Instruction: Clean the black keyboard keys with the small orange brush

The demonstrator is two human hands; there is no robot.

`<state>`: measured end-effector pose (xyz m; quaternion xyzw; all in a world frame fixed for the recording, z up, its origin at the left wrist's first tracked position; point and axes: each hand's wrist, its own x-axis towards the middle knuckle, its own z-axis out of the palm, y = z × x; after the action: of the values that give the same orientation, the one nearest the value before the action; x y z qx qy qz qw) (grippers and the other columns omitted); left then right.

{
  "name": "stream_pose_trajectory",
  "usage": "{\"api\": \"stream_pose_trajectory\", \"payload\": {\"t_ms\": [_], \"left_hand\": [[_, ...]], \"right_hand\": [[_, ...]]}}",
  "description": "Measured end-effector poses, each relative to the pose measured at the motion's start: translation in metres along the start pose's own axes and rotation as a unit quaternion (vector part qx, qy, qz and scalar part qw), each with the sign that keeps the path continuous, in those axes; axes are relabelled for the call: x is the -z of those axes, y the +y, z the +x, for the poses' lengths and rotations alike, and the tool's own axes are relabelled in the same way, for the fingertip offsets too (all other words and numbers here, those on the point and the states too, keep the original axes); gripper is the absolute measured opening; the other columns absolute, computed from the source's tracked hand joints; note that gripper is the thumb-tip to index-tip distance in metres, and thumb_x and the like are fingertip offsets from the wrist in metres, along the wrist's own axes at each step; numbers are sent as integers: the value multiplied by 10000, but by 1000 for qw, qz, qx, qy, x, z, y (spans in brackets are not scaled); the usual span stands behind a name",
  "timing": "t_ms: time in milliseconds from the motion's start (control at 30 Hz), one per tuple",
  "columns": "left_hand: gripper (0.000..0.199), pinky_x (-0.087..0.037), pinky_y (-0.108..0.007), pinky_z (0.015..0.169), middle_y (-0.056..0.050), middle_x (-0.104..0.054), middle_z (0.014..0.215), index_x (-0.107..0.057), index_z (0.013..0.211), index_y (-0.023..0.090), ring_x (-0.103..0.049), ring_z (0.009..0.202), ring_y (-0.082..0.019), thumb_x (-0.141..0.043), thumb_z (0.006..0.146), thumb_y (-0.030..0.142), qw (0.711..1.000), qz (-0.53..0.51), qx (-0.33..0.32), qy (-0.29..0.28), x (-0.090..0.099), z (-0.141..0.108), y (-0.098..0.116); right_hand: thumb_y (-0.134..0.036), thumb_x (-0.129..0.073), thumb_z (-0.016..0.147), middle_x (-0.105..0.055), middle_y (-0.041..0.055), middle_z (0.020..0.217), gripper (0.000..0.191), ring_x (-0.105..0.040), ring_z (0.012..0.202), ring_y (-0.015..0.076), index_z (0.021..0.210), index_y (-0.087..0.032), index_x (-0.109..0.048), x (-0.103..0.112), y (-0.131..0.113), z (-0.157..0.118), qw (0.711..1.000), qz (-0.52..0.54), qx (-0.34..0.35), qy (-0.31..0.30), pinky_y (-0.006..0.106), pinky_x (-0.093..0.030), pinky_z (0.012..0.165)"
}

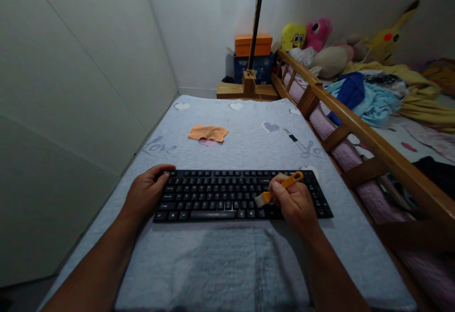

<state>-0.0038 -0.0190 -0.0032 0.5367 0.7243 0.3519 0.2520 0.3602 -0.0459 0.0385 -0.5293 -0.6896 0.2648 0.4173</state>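
Note:
A black keyboard lies flat on a pale blue patterned cloth. My left hand grips the keyboard's left end, thumb and fingers at its upper left corner. In my right hand is a small brush with an orange handle, pinched between thumb and fingers. The brush's pale bristles touch or hover just over the keys right of centre. Beyond the keyboard lies an orange cloth, slightly crumpled. Farther right rests a thin tool with a black band.
A wooden rail runs along the right side, with clothes and plush toys beyond it. At the far end stand an orange box on a blue box and a dark pole. A pale wall rises on the left.

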Motion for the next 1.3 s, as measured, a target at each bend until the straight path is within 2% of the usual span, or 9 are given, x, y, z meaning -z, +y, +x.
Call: {"api": "stream_pose_trajectory", "payload": {"t_ms": [133, 467, 667, 767, 900, 1133, 1300], "left_hand": [[385, -570, -343, 777, -49, -795, 941, -766, 1004, 221, -728, 873, -269, -582, 769, 464, 1000, -3, 3, 0, -1, 1, -1], [408, -570, -341, 813, -59, -797, 970, -775, 1040, 216, -724, 897, -271, -581, 786, 471, 1000, 6, -6, 2, 0, 2, -5], [429, -563, -340, 804, -63, -794, 972, -767, 1053, 206, -719, 887, -267, -573, 793, 485, 1000, -3, -3, -3, -1, 1, -6], [431, -558, -340, 795, -64, -792, 964, -766, 1042, 203, -715, 888, -270, -573, 786, 490, 1000, -4, 1, -6, 0, 1, -6], [434, -555, -343, 788, -70, -790, 967, -763, 1032, 196, -712, 896, -275, -570, 774, 486, 1000, -6, 5, -6, 0, 1, -4], [415, -568, -344, 779, -61, -796, 956, -765, 1022, 207, -718, 900, -278, -573, 765, 471, 1000, -14, 7, -4, 0, 0, 0], [416, -573, -347, 796, -62, -800, 964, -772, 1029, 206, -723, 909, -280, -576, 772, 469, 1000, -9, 2, -1, 0, 0, -1]], "right_hand": [[-360, -457, 991, -529, -26, 534, 327, -514, 478, 146, 731, -223, -598, 3, 3, -2, 999, 27, -14, 36, 273, -381, 501], [-280, -457, 984, -563, -17, 576, 290, -547, 505, 135, 726, -218, -576, -2, -10, -3, 995, -63, 71, 4, 266, -375, 530], [-228, -451, 968, -524, -32, 562, 282, -512, 480, 114, 704, -216, -548, -2, -10, -7, 990, -70, 108, -51, 245, -355, 508], [-218, -443, 977, -519, -35, 562, 286, -508, 479, 109, 711, -211, -549, -3, -9, -8, 990, -73, 118, -38, 240, -349, 502], [-211, -443, 985, -559, -21, 592, 286, -542, 502, 110, 730, -198, -571, -4, -9, -7, 988, -93, 121, -12, 239, -365, 520], [-221, -437, 978, -511, -36, 550, 313, -515, 476, 104, 683, -208, -541, 0, -10, -7, 992, -49, 97, -69, 235, -356, 498], [-236, -460, 970, -537, -33, 561, 280, -519, 486, 106, 723, -196, -584, 0, -10, -7, 994, -52, 91, -30, 238, -354, 500]]}}
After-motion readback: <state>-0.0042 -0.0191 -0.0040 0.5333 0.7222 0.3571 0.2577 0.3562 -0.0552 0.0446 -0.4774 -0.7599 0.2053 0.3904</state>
